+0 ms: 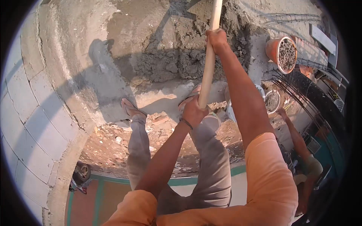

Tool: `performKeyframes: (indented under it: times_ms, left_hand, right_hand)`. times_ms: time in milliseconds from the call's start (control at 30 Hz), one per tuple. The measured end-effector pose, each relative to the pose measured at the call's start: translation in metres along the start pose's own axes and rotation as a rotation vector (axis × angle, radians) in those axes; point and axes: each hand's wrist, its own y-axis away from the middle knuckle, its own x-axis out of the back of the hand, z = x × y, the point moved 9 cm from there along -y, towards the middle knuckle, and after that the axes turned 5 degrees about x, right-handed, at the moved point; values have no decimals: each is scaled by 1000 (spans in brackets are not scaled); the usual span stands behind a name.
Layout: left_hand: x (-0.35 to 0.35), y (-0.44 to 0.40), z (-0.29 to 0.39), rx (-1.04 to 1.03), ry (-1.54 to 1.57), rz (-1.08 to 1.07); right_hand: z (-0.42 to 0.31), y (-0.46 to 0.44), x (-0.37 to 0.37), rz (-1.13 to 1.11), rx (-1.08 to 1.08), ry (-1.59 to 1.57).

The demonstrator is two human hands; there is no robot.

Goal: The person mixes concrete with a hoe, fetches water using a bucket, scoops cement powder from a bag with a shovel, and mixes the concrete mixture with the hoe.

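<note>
Slanting above a grey, clumpy mix [196, 62], a pale wooden handle [207, 73] is running out of view at the top, its far end unseen. The left hand [194, 112] is clasping the lower end and the right hand [217, 39] higher up, fingers wrapped around. The wood is looking stiff and fairly light, widely spaced holds probably giving the best leverage.

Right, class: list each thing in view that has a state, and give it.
Left hand, gripping the wooden handle
Right hand, gripping it farther away
Wooden handle, slanting, far end out of frame
Cement mix, grey, lumpy, heaped
Orange bucket, filled with stony material
Pale-rimmed bucket, holding grey material
Dark wristband, on left wrist
</note>
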Motion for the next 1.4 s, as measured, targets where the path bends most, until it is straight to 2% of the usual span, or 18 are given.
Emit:
performKeyframes:
  times_ms: [67, 167, 233, 300, 367, 467, 500, 567, 667, 767, 833, 867, 933, 1000, 1033, 1100, 1267, 1400]
  left_hand:
    - [0, -46, 8, -5, 253, -98]
    - [-5, -31, -36, 141, 570, -159]
    - [14, 13, -66, 243, 671, -139]
    - [58, 53, -93, 261, 597, -117]
    - [104, 81, -119, 321, 250, -126]
    - [191, 103, -150, 146, -19, -233]
    - [217, 107, -182, 161, 17, -355]
    - [288, 96, -266, 85, -262, -351]
    - [365, 67, -384, 119, -770, -19]
    - [406, 88, -406, 216, -853, 218]
    - [401, 129, -396, 190, -851, 232]
    - [395, 151, -389, 256, -842, 149]
    - [368, 196, -341, 161, -841, -62]
    - [334, 210, -279, 135, -513, -92]
    - [309, 200, -255, 226, -401, -119]
    - [246, 164, -221, 291, -315, -118]
    - [181, 131, -161, 244, 308, 78]
    - [172, 36, -119, 51, 381, 189]
  right_hand:
    - [-5, -45, -27, -134, -27, 230]
    - [51, -41, -63, -120, -210, 343]
    - [103, 4, -93, -163, -404, 231]
    - [132, 60, -123, -134, -449, 5]
    - [155, 92, -153, -192, -540, -84]
    - [152, 144, -197, 28, -577, -317]
    - [150, 165, -218, 74, -554, -378]
    - [171, 203, -280, 128, -610, -625]
    - [215, 242, -354, 171, -690, -888]
    - [172, 307, -367, 160, -552, -918]
    - [152, 346, -352, 137, -549, -870]
    - [142, 351, -350, 123, -535, -859]
    - [131, 346, -339, 28, -597, -830]
    - [139, 312, -326, -71, -622, -865]
    - [153, 270, -324, -120, -611, -910]
    - [166, 199, -315, -112, -690, -622]
    - [15, 139, -296, -267, -324, -87]
    - [-47, 45, -298, -353, -137, 14]
